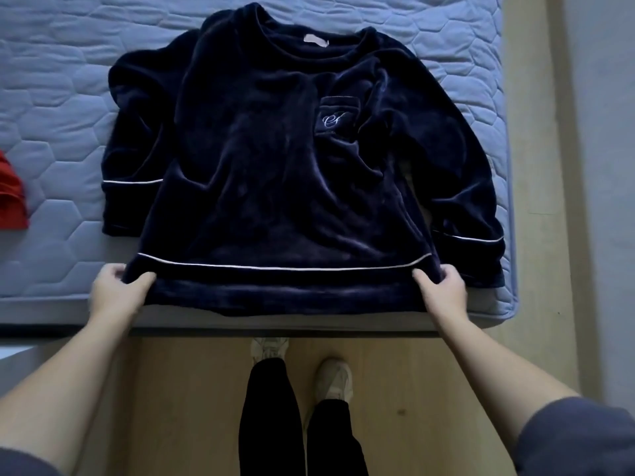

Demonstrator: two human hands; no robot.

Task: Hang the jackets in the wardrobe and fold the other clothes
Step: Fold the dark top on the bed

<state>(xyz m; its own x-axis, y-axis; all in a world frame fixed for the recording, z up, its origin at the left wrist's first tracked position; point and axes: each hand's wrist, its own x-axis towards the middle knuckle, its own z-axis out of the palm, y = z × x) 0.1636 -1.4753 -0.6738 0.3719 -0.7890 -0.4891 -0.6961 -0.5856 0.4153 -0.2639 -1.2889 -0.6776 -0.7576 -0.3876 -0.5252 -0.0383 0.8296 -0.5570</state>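
At nine o'clock a red garment, perhaps folded, lies on the quilted mattress. The left hand pinches the seven-o'clock hem corner of the navy velvet top, spread front-up at centre; the right hand pinches the five-o'clock corner.

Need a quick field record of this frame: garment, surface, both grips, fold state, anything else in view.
garment: navy velour top, front up, spread flat
surface: quilted mattress, top lies at its near edge
left grip: pinches the hem at its left corner, thumb on top
right grip: pinches the hem at its right corner
sleeves: lying alongside the body, unfolded
fold state: not yet folded
other: red garment at the left frame edge, apart from the top
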